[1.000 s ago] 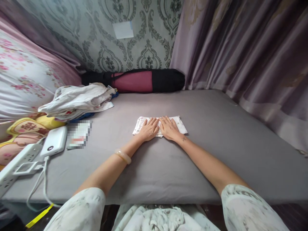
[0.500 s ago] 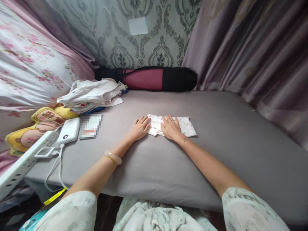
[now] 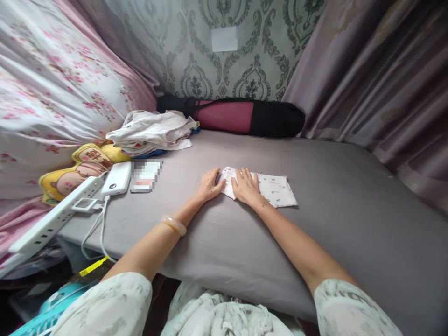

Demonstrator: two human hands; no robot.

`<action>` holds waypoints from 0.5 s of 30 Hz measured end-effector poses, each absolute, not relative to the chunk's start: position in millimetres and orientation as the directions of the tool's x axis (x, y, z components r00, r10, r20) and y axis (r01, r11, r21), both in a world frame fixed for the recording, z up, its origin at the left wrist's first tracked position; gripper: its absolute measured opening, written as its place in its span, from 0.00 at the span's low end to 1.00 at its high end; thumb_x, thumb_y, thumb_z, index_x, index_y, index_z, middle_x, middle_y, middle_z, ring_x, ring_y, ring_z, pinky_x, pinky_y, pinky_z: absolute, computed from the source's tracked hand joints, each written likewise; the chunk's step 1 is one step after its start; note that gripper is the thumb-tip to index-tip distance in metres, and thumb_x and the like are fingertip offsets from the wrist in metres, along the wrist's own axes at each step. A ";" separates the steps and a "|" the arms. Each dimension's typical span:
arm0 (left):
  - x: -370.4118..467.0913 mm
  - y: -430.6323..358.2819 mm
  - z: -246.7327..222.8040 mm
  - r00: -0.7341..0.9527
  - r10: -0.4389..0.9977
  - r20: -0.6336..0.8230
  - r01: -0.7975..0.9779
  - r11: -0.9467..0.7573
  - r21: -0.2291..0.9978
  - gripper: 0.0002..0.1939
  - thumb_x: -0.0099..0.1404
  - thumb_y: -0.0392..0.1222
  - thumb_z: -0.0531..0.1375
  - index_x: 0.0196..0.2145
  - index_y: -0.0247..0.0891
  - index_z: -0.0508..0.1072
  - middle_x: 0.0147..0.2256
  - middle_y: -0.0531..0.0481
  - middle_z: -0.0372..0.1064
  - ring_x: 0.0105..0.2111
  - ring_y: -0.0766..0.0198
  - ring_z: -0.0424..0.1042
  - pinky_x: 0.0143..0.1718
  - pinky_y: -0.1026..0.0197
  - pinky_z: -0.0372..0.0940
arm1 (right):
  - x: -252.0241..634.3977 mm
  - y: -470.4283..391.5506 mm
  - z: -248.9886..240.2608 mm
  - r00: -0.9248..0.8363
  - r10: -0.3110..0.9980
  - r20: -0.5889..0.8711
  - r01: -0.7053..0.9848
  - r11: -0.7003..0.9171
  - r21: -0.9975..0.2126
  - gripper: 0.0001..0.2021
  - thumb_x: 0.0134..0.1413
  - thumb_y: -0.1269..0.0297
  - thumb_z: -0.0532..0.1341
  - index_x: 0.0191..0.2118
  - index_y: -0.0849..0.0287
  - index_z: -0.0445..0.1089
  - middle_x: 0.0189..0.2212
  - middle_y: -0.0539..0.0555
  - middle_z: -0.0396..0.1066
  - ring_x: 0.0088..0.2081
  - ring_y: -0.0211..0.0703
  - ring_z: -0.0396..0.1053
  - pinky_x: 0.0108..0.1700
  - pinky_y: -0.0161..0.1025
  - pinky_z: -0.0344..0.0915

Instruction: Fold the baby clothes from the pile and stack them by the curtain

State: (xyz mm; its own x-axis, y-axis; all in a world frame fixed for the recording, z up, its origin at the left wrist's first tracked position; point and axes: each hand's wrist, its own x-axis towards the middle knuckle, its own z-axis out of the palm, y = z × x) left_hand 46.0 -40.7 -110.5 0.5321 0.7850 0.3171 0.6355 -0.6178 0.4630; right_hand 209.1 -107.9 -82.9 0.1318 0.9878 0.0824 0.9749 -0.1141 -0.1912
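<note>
A folded white cloth (image 3: 276,189) with small coloured prints lies flat on the grey bed sheet in front of me. My right hand (image 3: 246,186) rests palm down across its left part, fingers stretched out and a little spread. At the cloth's left edge is my left hand (image 3: 210,185), its thumb apart from the fingers and its fingertips touching the edge. A pale bangle (image 3: 174,225) circles my left forearm.
To the left are a pile of white clothes (image 3: 154,130), a yellow cartoon cushion (image 3: 80,172), a white power bank (image 3: 117,178), a blurred-out flat object (image 3: 146,176) and a power strip (image 3: 56,214) with cables. A black and maroon bag (image 3: 227,116) lies along the wall.
The view has swung slightly left. My right hand has shifted toward the cloth's left end, leaving more of its right side showing. My left hand's fingers are drawn closer together.
</note>
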 end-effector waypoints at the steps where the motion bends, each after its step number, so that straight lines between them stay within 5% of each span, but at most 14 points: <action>1: 46.0 -41.1 -109.4 0.520 0.795 0.314 0.641 -0.606 0.472 0.26 0.66 0.48 0.53 0.58 0.34 0.62 0.54 0.38 0.66 0.54 0.54 0.66 0.57 0.52 0.60 | 206.7 -107.3 -85.9 0.132 0.987 0.086 0.976 -0.115 -0.184 0.29 0.67 0.54 0.40 0.66 0.65 0.54 0.67 0.64 0.49 0.68 0.55 0.43 0.66 0.59 0.35; 15: 46.2 -39.3 -109.9 0.413 0.847 0.334 0.620 -0.530 0.579 0.19 0.66 0.41 0.52 0.53 0.35 0.66 0.50 0.40 0.70 0.50 0.56 0.70 0.54 0.53 0.63 | 190.6 -101.9 -80.8 0.144 0.988 0.050 0.969 -0.130 -0.212 0.28 0.67 0.57 0.41 0.66 0.67 0.53 0.68 0.64 0.47 0.68 0.55 0.41 0.65 0.59 0.34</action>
State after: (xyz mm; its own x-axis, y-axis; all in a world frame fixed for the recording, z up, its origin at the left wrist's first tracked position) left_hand 46.2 -39.3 -109.9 0.4131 0.8473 0.3338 0.6197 -0.5301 0.5787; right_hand 190.6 -101.9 -80.8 0.1437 0.9884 0.0498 0.9686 -0.1301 -0.2118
